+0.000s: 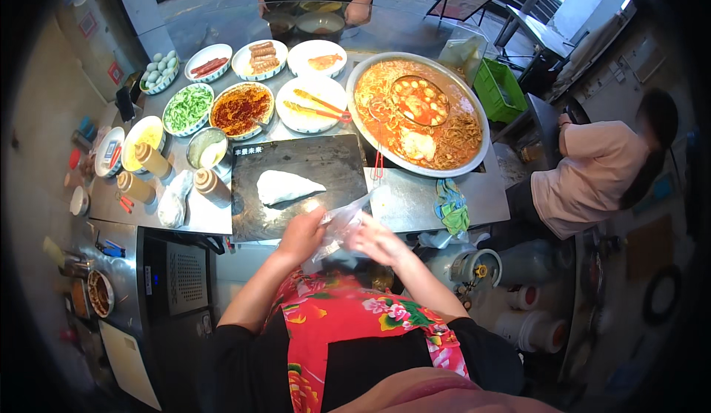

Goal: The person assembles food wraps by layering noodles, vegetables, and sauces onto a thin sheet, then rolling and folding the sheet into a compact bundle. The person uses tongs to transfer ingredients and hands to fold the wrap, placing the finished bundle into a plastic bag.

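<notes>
A clear thin plastic bag [342, 224] is spread between my hands, just off the near edge of the black board. My left hand [302, 234] is closed on the bag's left side. At the bag's other side is my right hand [379, 240], blurred by motion, with its fingers against the film; their grip is unclear. Beyond the bag, a white, cone-shaped wrapped bundle [287, 188] lies on the black board [255, 217].
Right of the board sits a wide pan [485, 128] of red stew, near a green cloth [452, 206]. Plates of toppings and squeeze bottles [212, 187] stand to the left. Tongs [315, 109] rest on a plate. A person [585, 169] stands at right; another person's hand [358, 13] shows opposite.
</notes>
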Demonstrator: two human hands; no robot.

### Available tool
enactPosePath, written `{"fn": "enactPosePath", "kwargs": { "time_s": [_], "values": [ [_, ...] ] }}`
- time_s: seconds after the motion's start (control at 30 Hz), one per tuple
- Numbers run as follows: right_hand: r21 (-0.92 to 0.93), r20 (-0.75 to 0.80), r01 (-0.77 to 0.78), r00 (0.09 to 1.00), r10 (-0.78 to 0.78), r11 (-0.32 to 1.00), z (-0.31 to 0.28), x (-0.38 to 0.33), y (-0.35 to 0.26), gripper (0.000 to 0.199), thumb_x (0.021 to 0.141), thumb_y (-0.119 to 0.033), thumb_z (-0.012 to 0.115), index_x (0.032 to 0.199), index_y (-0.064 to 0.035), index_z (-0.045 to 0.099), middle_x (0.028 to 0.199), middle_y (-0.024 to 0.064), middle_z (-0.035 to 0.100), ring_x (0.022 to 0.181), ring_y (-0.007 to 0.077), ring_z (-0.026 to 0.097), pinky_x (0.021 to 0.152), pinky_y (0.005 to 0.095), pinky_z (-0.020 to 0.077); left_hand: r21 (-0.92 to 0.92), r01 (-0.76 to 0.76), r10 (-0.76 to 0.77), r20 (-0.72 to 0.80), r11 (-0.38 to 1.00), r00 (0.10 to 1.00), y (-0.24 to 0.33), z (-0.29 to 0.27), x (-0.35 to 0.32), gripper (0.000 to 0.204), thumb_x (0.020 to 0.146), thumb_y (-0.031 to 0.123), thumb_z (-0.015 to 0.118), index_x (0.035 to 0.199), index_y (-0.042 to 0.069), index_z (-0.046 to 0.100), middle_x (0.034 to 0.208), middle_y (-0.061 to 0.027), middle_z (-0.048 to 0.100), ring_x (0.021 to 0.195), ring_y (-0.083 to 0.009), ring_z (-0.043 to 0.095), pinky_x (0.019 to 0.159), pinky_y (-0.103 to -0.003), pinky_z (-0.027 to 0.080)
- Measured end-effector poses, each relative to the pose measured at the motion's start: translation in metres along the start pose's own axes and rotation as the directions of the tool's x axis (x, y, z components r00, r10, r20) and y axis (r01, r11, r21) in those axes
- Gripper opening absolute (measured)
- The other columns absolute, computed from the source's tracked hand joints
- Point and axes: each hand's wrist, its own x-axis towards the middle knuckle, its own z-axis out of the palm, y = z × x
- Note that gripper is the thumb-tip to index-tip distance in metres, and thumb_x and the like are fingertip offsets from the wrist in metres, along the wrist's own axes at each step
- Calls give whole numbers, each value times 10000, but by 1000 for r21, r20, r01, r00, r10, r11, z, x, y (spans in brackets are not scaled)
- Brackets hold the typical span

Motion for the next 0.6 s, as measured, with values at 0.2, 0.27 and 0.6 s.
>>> {"fn": "enactPosePath", "kwargs": {
  "time_s": [0.2,0.27,0.6],
  "values": [
    [-491,-248,-160,968,39,857,16,6,-5,233,1012,-202,624,1071,15,688,932,88,726,832,148,697,701,274,563,-252,100,-86,65,962,994,-13,-10,11,271,974,239,647,842,24,550,612,-82,555,562,-222,582,562,-379,453],
    [-336,-199,-183,973,121,924,16,7,5,226,991,-189,658,1078,19,683,959,97,717,850,153,696,710,283,573,-184,122,-119,29,975,992,-23,-12,30,283,948,267,681,866,24,561,693,-91,593,633,-214,599,591,-378,459],
    [-84,-223,119,965,-135,989,-11,74,42,203,951,-99,665,1144,-37,658,964,59,704,888,167,691,799,325,573,-265,-107,94,-61,958,994,-3,-12,5,192,872,161,715,861,6,603,814,-117,601,734,-269,589,675,-351,471]
  ]
}}
